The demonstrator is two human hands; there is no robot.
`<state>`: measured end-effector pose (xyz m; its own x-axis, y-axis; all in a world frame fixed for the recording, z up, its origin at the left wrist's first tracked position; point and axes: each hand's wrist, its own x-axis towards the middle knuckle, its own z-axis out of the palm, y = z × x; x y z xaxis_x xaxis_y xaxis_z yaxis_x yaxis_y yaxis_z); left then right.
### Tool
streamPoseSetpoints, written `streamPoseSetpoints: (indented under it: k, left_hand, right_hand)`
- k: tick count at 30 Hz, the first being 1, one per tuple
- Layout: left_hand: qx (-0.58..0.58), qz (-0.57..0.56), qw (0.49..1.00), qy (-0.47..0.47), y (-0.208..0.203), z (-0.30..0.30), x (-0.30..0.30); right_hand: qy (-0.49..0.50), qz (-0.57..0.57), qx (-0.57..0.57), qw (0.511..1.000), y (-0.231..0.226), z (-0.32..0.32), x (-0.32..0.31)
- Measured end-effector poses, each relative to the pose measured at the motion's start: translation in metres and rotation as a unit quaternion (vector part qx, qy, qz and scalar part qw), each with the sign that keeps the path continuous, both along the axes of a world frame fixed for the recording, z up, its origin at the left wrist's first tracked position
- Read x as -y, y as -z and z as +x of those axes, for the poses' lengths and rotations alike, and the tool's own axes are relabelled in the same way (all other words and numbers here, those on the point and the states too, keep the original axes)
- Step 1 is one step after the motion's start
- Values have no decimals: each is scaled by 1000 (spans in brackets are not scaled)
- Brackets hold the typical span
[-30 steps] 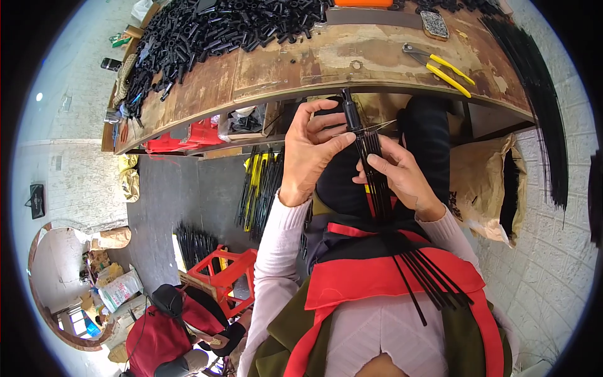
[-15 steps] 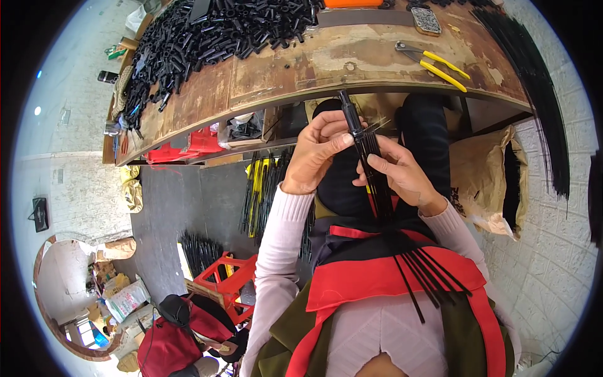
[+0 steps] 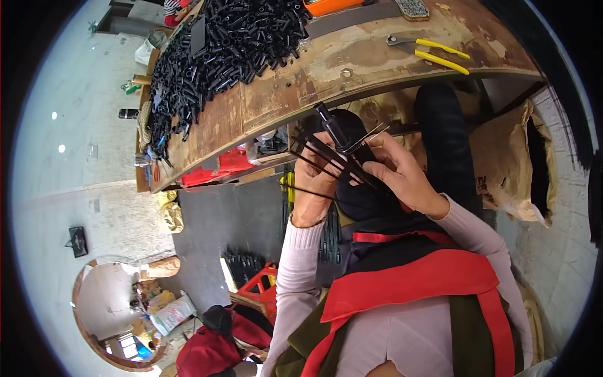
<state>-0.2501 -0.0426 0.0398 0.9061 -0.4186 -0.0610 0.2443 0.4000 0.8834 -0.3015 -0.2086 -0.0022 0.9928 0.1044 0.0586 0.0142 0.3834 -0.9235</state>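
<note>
We identify a worn wooden table (image 3: 264,103). On its left we find a heap of black tubes (image 3: 232,50); on its right, yellow-handled pliers (image 3: 430,57). Farther back, we note an orange tray (image 3: 323,7) and a speckled block (image 3: 412,9).

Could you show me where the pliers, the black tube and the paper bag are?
Pliers (image 3: 443,63): head view, on the lower yellow handle.
Black tube (image 3: 335,131): head view, middle of its body.
Paper bag (image 3: 506,158): head view, on its brown side.
</note>
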Motion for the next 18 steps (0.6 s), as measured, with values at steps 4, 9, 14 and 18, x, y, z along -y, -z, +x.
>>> streamPoseSetpoints:
  k: [4,9,14,18]
  left_hand:
    - [-8,24,1000,-2,-1,4,6]
    - [-13,19,1000,18,-2,8,7]
    - [-8,20,999,34,1,14,5]
    - [-42,34,998,33,-2,17,7]
  right_hand:
    - [2,49,-2,999,0,5,7]
    - [-21,58,10,998,6,13,12]
    - [-82,149,-51,984,9,20,15]
    - [-72,166,-56,982,14,24,14]
